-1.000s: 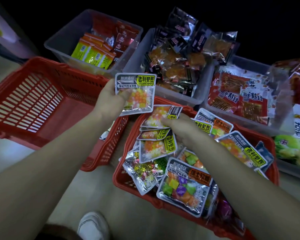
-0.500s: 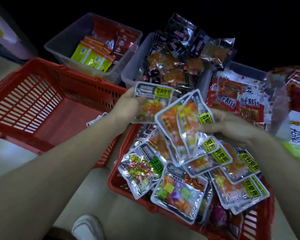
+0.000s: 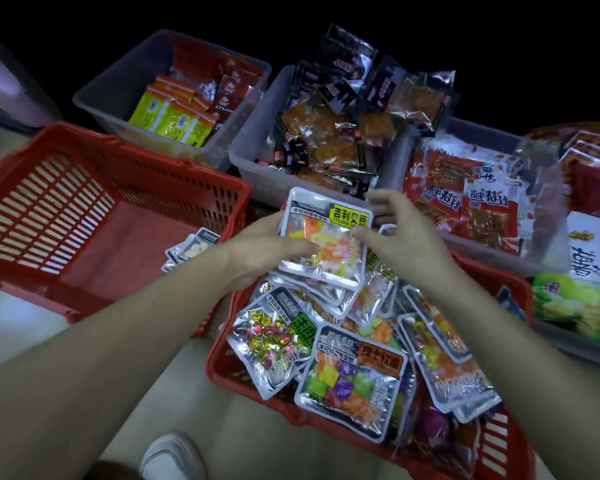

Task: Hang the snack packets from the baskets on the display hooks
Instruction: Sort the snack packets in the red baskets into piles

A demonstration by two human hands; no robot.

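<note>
As the head view looks down, the left hand (image 3: 267,252) clasps a fanned stack of silver-edged clear snack packets (image 3: 321,247), thumb across the top one with its yellow label; the stack is held just above the near red slotted plastic basket (image 3: 219,362), which is heaped with similar packets; the right hand (image 3: 400,237) has its thumb on the stack's right edge, fingers loosely curled beyond the top corner; whether it pinches cannot be told; a second red slotted basket (image 3: 136,150) on the left holds a couple of loose packets (image 3: 191,249); translucent plastic bins (image 3: 118,77) of other snacks stand behind; a white shoe (image 3: 170,457) shows at the bottom.
</note>
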